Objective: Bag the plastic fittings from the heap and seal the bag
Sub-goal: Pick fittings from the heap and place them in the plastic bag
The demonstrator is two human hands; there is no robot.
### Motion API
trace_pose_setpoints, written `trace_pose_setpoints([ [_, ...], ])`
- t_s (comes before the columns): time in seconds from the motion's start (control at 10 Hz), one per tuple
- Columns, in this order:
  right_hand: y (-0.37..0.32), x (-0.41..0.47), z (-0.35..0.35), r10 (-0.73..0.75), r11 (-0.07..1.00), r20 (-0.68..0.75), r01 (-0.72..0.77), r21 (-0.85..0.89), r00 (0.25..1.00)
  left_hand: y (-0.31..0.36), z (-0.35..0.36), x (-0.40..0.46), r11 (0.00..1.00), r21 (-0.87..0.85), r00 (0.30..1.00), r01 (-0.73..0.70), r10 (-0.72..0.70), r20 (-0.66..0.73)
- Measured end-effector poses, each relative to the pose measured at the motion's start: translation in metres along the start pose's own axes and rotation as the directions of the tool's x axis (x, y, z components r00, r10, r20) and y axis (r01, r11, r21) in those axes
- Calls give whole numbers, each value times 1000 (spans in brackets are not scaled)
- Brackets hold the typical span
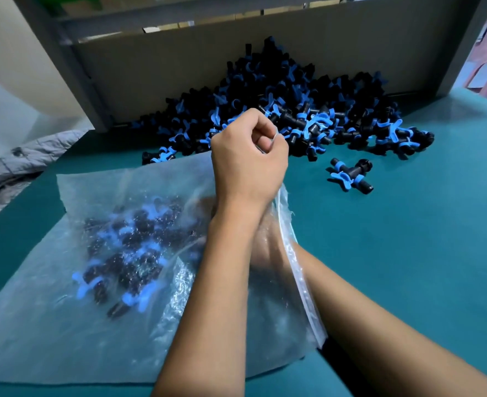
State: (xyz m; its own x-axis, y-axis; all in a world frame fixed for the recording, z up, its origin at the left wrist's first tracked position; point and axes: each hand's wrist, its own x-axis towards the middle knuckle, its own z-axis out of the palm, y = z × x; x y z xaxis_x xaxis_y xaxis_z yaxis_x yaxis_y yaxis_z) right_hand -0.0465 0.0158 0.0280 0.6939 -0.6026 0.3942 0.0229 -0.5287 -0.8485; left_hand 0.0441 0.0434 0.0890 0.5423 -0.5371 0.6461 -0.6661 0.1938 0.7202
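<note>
Left hand point(249, 156) fisted, pinching the bag point(65, 325) mouth rim at its far end and lifting it. My read: that keeps the opening propped so the other hand can get in. Right hand point(265, 247) is inside the bag past the wrist, seen only through the film; can't tell if its fingers are curled on anything or loose. Probably dropping or pushing fittings point(128, 253) deeper, away from the zip strip point(299, 276).

Bag lies flat on the table point(408, 253), near-left part, mouth facing right. A batch of fittings sits clumped mid-bag, toward its left. Not sealed yet; zip strip gaping along the right side.

Heap point(279, 110) is at the table's far edge, piled against a cardboard wall point(165, 67), just beyond the left fist. One stray fitting point(351, 177) lies apart from the heap, right of the bag mouth. Grey cloth point(16, 167) at the left edge, well off.

Obstruction: left forearm crosses over the bag, hiding part of the mouth. Heap's front edge nearly touches the bag's far corner.
</note>
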Motion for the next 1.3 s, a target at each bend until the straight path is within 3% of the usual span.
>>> trace_pose_setpoints([
  [0.1,-8,-6,6,118,991,24,-120,67,993,-4,1,-1,1000,-20,1000,12,-13,-19],
  [0.2,-6,-3,-8,81,994,-126,-90,-60,989,-13,10,-6,998,-20,998,57,-58,-10],
  [0.3,17,-1,-50,46,926,-465,-212,-311,884,-24,21,-15,995,8,994,99,-99,52],
  [0.4,44,-11,-88,108,602,-565,-506,-618,818,-30,30,-26,996,33,991,86,-89,98],
  [0.5,60,-15,-102,245,508,-509,-556,-658,825,-35,39,-33,996,4,987,88,-88,133],
  [0.7,59,-17,-95,157,813,-473,-385,-437,867,-49,45,-37,990,-8,967,140,-135,215],
  [0.8,55,-15,-89,261,958,-473,-287,18,841,-58,42,-38,982,12,926,190,-183,329],
  [0.9,54,-17,-90,305,947,-353,-241,213,885,-58,39,-40,934,-125,865,335,-252,435],
  [1.0,55,-18,-89,254,966,-279,-230,116,926,-55,39,-41,851,-228,807,473,-315,500],
  [1.1,54,-16,-86,267,958,-300,-218,189,916,-53,40,-41,766,-272,769,582,-410,490],
  [1.2,55,-17,-90,298,916,-287,-188,353,910,-53,40,-40,711,-335,775,618,-477,415],
  [1.3,57,-20,-94,297,911,-248,-195,363,922,-53,38,-40,668,-382,765,639,-498,408],
])
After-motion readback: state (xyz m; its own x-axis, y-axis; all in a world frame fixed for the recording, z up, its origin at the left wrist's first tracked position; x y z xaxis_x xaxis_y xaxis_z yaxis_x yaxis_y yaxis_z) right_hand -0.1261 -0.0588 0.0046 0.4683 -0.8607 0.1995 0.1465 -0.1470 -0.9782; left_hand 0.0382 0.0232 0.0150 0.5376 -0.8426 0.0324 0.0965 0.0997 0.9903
